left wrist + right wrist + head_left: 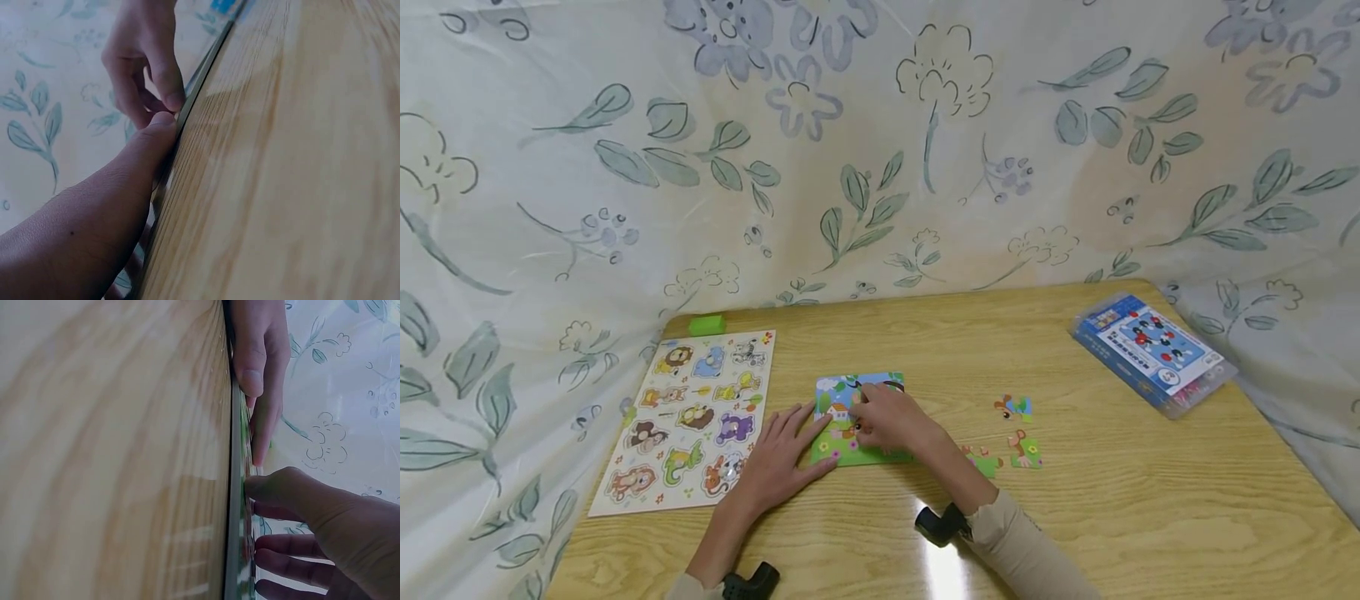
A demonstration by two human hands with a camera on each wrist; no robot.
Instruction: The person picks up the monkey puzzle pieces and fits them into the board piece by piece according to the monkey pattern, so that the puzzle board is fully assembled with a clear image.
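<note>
In the head view, a wood-grained table [1150,500] with rounded far corners stands against a creased cloth [865,125] printed with flowers and leaves. The left hand [782,458] lies flat with fingers spread, its fingertips on the left part of a thin, glossy picture puzzle [827,455]. The right hand [891,417] is bent over the puzzle's middle and right, covering much of its picture; whether it pinches a piece cannot be told. Right of that hand lie cut puzzle pieces [1025,448], some partly hidden by its forearm; farther right is a clear plastic case [1153,350] with a blue-and-white front. Left of the left hand lies a pale, flat animal board [688,392], a small green block [707,325] beyond it.

In the left wrist view, the table's edge hides most of the left hand's fingers; the right hand's thumb and fingers bend downward just beyond.

In the right wrist view, the right hand's thumb and parted fingers meet the puzzle, seen as a thin edge-on strip.
</note>
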